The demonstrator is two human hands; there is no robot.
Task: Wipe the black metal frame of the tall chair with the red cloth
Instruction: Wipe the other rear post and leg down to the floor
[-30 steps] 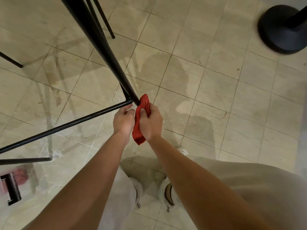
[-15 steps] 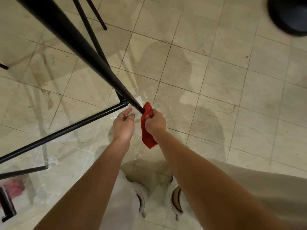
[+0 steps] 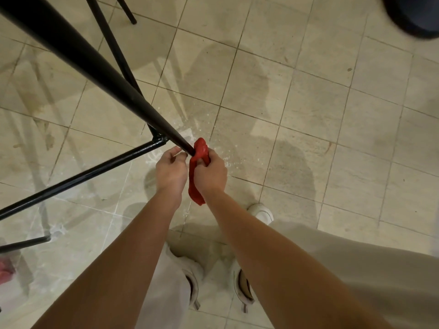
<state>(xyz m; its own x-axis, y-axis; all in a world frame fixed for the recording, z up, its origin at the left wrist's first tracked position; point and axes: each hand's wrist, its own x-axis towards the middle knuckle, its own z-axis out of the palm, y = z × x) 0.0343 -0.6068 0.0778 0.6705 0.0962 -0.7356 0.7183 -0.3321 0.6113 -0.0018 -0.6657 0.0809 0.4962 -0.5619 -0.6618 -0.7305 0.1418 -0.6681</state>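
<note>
The tall chair's black metal frame (image 3: 78, 55) runs from the top left down to the middle, where a thick leg meets a horizontal crossbar (image 3: 78, 178). Below that joint, the red cloth (image 3: 200, 150) is wrapped around the lower end of the leg. My right hand (image 3: 210, 173) is closed on the cloth, and a tail of it hangs between my wrists. My left hand (image 3: 169, 170) sits just left of the cloth with fingers curled near the leg; whether it grips the leg I cannot tell.
Beige floor tiles with wet streaks and white specks lie under the chair. A round black base (image 3: 413, 15) stands at the top right. Other thin black legs (image 3: 111, 41) cross the upper left. My white shoes (image 3: 192, 283) are below. A red object (image 3: 6, 269) shows at the left edge.
The cloth and my right hand have slid lower along the leg, past the crossbar joint. My left hand followed beside it. The view has moved closer to the frame.
</note>
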